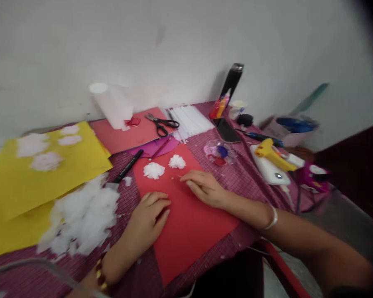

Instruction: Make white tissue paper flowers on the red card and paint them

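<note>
On the red sheet (186,236), in the head view, two white tufts (153,170) sit side by side near the far edge. Just nearer than them, the right hand (207,188) pinches a thin pale sliver (178,176) between thumb and fingertips; what it is made of is too small to tell. The left hand (151,217) rests at the sheet's left edge, fingers loosely bent, gripping nothing visible. To its left lie a heap of white scraps (83,219) and a black marker (129,166); scissors (163,124) lie beyond the tufts.
</note>
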Demonstrator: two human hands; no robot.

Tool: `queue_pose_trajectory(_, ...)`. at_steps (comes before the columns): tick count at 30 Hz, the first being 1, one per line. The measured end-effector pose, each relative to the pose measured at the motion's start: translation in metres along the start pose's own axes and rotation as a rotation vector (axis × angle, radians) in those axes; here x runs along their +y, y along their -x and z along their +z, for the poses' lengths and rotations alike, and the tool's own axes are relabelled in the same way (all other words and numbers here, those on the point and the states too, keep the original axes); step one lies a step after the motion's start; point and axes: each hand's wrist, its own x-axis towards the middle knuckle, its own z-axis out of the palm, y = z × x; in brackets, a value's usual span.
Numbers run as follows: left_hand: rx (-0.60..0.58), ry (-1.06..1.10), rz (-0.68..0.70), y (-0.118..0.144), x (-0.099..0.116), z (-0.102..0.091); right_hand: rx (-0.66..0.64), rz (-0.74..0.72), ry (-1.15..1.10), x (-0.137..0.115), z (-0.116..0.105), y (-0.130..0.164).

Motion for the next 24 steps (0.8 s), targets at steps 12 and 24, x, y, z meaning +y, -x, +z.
queue_pose_trajectory(12,0.431,-0.552,-0.435,0.020,-0.026,-0.100,-0.128,0.297,-0.403,-0.002,-0.001,-0.007)
queue_pose_trajectory(24,0.040,-0.474,-0.679,-0.002,-0.054,-0.117,-0.141,0.296,-0.603,0.005,0.001,-0.010)
